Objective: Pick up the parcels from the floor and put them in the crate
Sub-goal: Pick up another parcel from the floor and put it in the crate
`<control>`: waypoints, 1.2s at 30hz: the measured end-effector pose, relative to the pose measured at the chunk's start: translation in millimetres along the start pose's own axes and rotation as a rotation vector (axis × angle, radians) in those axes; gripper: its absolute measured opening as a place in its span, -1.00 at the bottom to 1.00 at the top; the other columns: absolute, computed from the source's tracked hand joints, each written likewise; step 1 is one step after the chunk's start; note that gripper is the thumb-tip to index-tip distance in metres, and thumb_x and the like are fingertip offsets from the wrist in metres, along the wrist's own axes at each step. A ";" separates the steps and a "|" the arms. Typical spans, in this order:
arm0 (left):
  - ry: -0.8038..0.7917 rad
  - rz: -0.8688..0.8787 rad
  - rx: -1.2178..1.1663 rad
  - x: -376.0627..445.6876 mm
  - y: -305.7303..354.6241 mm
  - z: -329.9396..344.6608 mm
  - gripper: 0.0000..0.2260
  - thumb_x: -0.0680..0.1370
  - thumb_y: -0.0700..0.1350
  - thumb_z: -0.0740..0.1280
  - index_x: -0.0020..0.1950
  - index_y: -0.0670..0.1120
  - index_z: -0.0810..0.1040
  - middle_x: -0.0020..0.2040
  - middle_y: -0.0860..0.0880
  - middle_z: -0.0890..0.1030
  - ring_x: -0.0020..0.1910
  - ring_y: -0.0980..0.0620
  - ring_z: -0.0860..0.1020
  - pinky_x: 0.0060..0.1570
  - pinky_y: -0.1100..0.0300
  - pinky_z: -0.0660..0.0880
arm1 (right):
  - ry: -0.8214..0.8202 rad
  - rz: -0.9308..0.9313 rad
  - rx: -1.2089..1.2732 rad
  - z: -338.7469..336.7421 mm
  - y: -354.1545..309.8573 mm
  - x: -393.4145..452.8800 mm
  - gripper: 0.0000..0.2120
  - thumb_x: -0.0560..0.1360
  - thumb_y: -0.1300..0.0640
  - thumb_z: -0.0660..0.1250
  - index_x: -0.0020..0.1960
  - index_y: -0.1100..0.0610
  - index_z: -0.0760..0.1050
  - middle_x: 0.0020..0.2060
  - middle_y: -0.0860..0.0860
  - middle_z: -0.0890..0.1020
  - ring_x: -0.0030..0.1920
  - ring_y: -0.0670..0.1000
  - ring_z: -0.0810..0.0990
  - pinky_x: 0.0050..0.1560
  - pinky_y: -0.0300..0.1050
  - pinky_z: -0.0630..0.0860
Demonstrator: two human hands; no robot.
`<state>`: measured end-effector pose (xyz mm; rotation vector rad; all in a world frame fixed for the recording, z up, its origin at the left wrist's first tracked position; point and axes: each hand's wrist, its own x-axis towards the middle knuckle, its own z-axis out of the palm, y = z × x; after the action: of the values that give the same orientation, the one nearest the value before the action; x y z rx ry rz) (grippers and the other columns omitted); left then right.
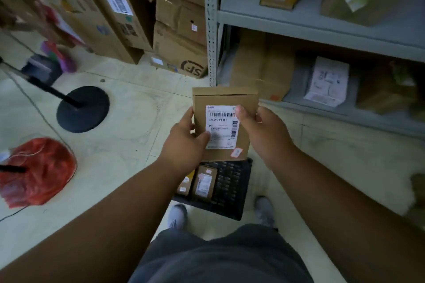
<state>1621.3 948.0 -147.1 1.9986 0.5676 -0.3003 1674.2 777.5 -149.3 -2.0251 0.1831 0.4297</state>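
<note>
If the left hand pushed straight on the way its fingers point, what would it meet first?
Only the brown parcel that the left hand already grips with the right hand. Past it, probably the grey shelf post, though depth is unclear.

floor [128,122]: pale tiles | grey metal shelving [322,27] right | stacked cartons [119,18] behind

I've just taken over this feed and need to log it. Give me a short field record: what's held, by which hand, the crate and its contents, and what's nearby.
held item: brown parcel with a white shipping label, upright above the crate
left hand: left hand grips the parcel's left edge, thumb on the label
right hand: right hand grips the right edge, thumb on the label's top
crate: black crate on the floor between the feet
crate contents: at least two small parcels
nearby: grey shelf on the right, red bag on the left
</note>
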 end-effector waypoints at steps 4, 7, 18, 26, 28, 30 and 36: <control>-0.200 -0.048 0.042 46.5 -51.1 -8.5 -0.49 0.56 -0.06 0.32 0.47 0.28 0.30 0.17 0.06 0.60 0.06 -0.03 0.63 0.07 -0.02 0.61 | 0.097 0.163 0.004 54.9 35.1 5.5 -0.53 0.55 -0.31 0.23 0.07 0.08 0.59 -0.10 -0.04 0.68 -0.11 -0.06 0.65 -0.22 -0.17 0.52; -0.269 -0.099 0.028 76.4 -84.5 6.5 -0.51 0.58 -0.15 0.29 0.45 0.22 0.35 0.10 0.07 0.65 0.05 -0.02 0.65 0.05 0.01 0.62 | 0.157 0.218 -0.008 87.2 69.7 15.6 -0.64 0.57 -0.25 0.27 0.12 0.03 0.46 -0.11 -0.12 0.62 -0.19 -0.17 0.60 -0.41 -0.37 0.45; -0.294 -0.257 0.045 171.4 -299.8 163.3 -0.79 0.62 -0.04 0.24 0.25 0.07 0.44 -0.04 0.08 0.63 -0.08 0.06 0.61 -0.22 0.22 0.52 | 0.291 0.328 -0.139 204.3 313.6 71.2 -0.59 0.63 -0.06 0.16 0.43 0.05 0.24 0.14 0.01 0.65 0.02 0.06 0.68 -0.14 -0.12 0.65; -0.500 -0.320 0.188 230.6 -456.2 257.1 -0.58 0.63 0.02 0.26 0.48 0.22 0.30 0.24 0.02 0.56 0.02 -0.02 0.61 -0.14 0.12 0.64 | 0.184 0.471 -0.211 293.8 477.6 100.0 -0.63 0.61 0.05 0.23 0.39 0.06 0.26 0.23 0.10 0.50 0.13 0.16 0.61 -0.13 0.01 0.68; -0.505 -0.347 0.224 243.3 -478.3 273.4 -0.55 0.66 -0.02 0.24 0.52 0.22 0.25 0.20 0.03 0.53 -0.14 0.10 0.56 -0.45 0.35 0.53 | 0.132 0.473 -0.270 311.2 503.2 111.4 -0.56 0.60 0.00 0.26 0.44 0.04 0.28 0.28 0.11 0.42 0.20 0.14 0.54 0.03 0.06 0.65; -0.534 -0.364 0.226 254.0 -495.6 288.3 -0.53 0.65 -0.06 0.26 0.53 0.21 0.24 0.20 0.01 0.51 -0.19 0.17 0.50 -0.50 0.37 0.48 | 0.103 0.496 -0.312 322.9 525.3 124.5 -0.51 0.59 -0.03 0.28 0.46 0.06 0.28 0.33 0.12 0.37 0.26 0.15 0.50 0.16 0.09 0.60; -0.667 -0.364 0.230 279.6 -531.3 327.6 -0.50 0.65 -0.08 0.27 0.57 0.03 0.22 0.47 -0.10 0.41 0.37 -0.11 0.44 0.34 -0.07 0.43 | -0.002 0.544 -0.477 334.5 575.3 161.1 -0.50 0.60 -0.06 0.25 0.47 0.13 0.30 0.43 0.19 0.28 0.35 0.23 0.42 0.31 0.14 0.47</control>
<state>1599.6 942.8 -830.7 1.8422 0.4683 -1.2460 1571.5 807.0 -825.5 -2.4294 0.6939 0.8807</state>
